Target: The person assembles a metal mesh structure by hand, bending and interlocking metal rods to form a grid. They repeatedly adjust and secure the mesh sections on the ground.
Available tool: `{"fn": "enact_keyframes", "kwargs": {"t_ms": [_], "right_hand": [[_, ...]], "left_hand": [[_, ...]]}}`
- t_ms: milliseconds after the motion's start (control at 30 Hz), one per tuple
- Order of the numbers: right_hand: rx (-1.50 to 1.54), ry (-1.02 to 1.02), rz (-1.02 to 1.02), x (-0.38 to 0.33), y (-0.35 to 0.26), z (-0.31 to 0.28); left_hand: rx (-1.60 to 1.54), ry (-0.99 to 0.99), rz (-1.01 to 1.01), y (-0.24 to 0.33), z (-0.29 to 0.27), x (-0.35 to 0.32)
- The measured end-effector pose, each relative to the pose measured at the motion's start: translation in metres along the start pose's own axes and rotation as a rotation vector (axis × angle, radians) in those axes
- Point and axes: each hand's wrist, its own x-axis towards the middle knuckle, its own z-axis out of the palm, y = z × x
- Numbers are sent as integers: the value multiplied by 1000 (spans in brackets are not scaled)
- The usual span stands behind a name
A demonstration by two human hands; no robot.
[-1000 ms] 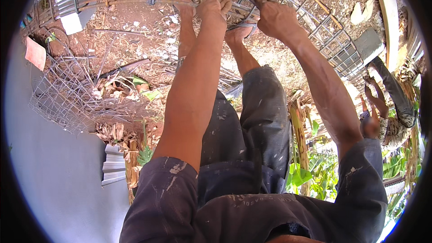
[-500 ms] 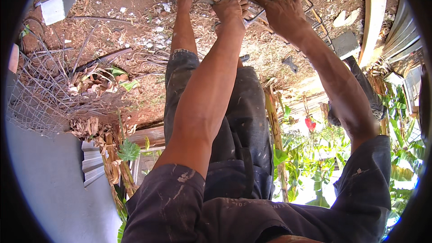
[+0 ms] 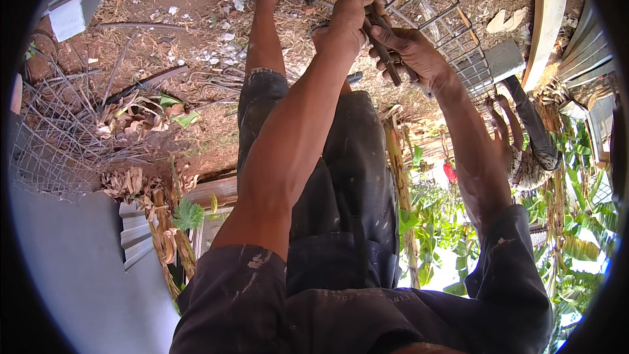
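Both hands meet at the top of the view, over a rebar cage (image 3: pixel 432 6) lying on bare dirt. Left hand (image 3: pixel 347 23) is curled into a tight fist, gripping a bar of the cage and the upper end of a dark tool (image 3: pixel 386 59). Right hand (image 3: pixel 413 52) sits just beside it, touching it, with fingers wrapped round the tool's dark handles (pincers or pliers, though the head is hidden by the fingers). What the tool bites on cannot be told.

Under the hands, the cage runs away to the right as a grid of long bars and square ties. Past its far end stands a grey block (image 3: pixel 504 59). Right of that, a pale curved plank (image 3: pixel 547 19) climbs the edge of the view.

Below the hands come the person's own legs in dark, paint-flecked shorts (image 3: pixel 347 210), one bare shin reaching up to the left of the hands. Left of the hands, well apart, the dirt is strewn with dry leaves (image 3: pixel 137 111) and twigs, and a crumpled sheet of wire mesh (image 3: pixel 59 144) lies at the far left. Another grey block (image 3: pixel 69 16) sits at the upper left. Lower right, green plants (image 3: pixel 432 216) crowd in.
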Motion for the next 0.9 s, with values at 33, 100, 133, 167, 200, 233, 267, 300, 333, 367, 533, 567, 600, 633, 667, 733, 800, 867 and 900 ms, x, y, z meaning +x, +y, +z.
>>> {"fn": "enact_keyframes", "kwargs": {"t_ms": [33, 100, 133, 167, 200, 233, 267, 300, 333, 367, 533, 567, 600, 633, 667, 733, 800, 867, 900], "right_hand": [[-321, 144, -73, -7, 5, 3], [-973, 424, -230, -9, 11, 9], [-1296, 567, -304, -10, 13, 13], [-1182, 505, -262, -14, 0, 19], [-1077, 452, -177, -5, 5, 17], [-971, 397, -97, 13, 26, 17], [-826, 387, -92, 32, 48, 27], [-592, 460, -122, 51, 76, 40], [-365, 515, -192, 69, 97, 70], [-148, 566, -278, 85, 114, 98], [453, 229, 33, 36, 64, 99], [666, -81, 30, 27, 69, 78], [723, -230, 76, 18, 60, 58], [586, -205, 41, 14, 55, 37], [442, -193, 14, 10, 49, 25], [290, -177, 42, 10, 34, 3], [222, -210, 51, 7, 22, -9], [133, -220, 78, 5, 16, -15], [74, -216, 72, 8, 15, -18]], "left_hand": [[-12, 89, 50, -9, 11, 2], [-1, 314, 99, -13, 35, 2], [197, 456, 87, -10, 42, 7], [240, 476, 32, -10, 42, -4], [279, 486, 2, -1, 45, -12], [537, 468, 126, -17, 22, 0], [789, 462, 258, -29, -7, 12], [885, 352, 184, -19, -15, -8], [822, 215, 238, -9, -35, -9], [744, 79, 278, -1, -57, -8], [651, -87, 7, 25, -75, -17], [596, -90, -91, 22, -69, -12], [539, -94, -181, 20, -59, -7], [424, -109, -125, 16, -35, -21], [333, -118, -98, 7, -33, -18], [148, -141, -50, -7, -39, -4], [102, -169, -79, -8, -32, -4], [65, -192, -86, -9, -29, -5], [72, -200, -88, -9, -30, -5]]}}
